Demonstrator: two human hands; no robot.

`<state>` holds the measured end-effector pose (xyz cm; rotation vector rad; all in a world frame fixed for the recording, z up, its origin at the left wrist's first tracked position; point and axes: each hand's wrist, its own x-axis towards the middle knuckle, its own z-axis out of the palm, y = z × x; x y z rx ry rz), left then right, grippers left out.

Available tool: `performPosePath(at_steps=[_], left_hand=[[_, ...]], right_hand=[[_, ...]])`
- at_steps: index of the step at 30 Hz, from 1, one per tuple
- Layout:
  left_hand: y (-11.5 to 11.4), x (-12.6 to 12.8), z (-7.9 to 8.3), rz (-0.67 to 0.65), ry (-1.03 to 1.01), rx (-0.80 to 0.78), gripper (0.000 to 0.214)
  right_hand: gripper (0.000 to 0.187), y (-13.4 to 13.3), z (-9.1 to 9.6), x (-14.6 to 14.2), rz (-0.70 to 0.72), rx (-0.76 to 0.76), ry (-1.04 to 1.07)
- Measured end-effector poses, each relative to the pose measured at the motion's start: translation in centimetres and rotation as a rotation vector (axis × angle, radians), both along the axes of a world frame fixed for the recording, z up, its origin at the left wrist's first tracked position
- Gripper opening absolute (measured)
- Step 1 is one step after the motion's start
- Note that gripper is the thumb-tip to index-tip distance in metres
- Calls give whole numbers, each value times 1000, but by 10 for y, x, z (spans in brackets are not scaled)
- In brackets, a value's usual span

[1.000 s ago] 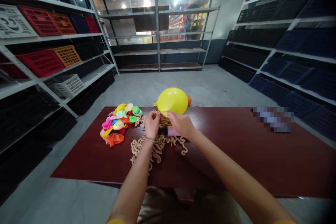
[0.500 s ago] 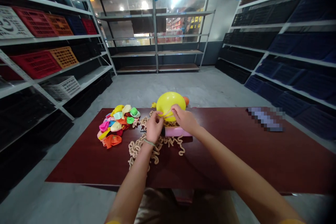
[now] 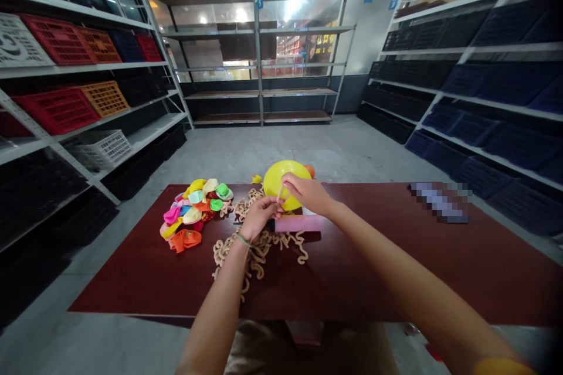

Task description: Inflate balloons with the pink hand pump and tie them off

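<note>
In the head view, a blown-up yellow balloon (image 3: 287,171) sits at the far side of the table, just past my hands. A thin pale strand (image 3: 280,191) is stretched in front of it. My right hand (image 3: 308,193) pinches its upper end. Lower down, my left hand (image 3: 263,215) has fingertips pinched together at the other end; whether the balloon's neck is also in them is hidden. A pink hand pump (image 3: 301,223) with a black end lies below my hands. Curly tan strings (image 3: 226,249) lie heaped under and around my left wrist.
Several uninflated coloured balloons (image 3: 193,217) are piled on the left of the dark red table (image 3: 373,269). A small yellow balloon (image 3: 256,179) and an orange one (image 3: 310,170) are at the far edge. A pixelated flat object (image 3: 440,202) lies at right. Crate-filled shelves flank the room.
My left hand has moved right and down, bringing its fingertips below my right hand. The strand between them now runs steeply instead of sideways. The view has shifted slightly.
</note>
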<state>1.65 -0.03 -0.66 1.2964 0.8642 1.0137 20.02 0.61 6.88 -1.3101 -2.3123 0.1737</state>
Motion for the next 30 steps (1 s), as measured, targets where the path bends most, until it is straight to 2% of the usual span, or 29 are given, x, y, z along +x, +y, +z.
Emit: performPosePath(at_steps=[2, 5, 11, 15, 20, 22, 25, 28, 30], left_hand=[[0, 1, -1, -47, -18, -17, 35], [1, 3, -4, -38, -44, -58, 40], [5, 6, -10, -3, -45, -96, 46], [1, 8, -10, 49, 118, 79, 38], [-8, 13, -10, 158, 576, 596, 30], [-9, 14, -13, 193, 680, 718, 27], [-9, 15, -18, 250, 739, 765, 26], [-8, 15, -20, 323, 709, 716, 31], [-8, 15, -19, 344, 650, 663, 33]], right_hand=[[29, 0, 0, 1, 10, -17, 30], [21, 2, 0, 3, 69, -76, 114], [16, 7, 6, 7, 243, -375, 384], [15, 4, 15, 4, 212, -420, 427], [17, 8, 24, -15, 194, -346, 399], [18, 10, 26, -26, 213, -340, 370], [15, 12, 27, -43, 252, -408, 333], [11, 13, 26, -51, 286, -489, 437], [17, 15, 24, -46, 297, -413, 512]])
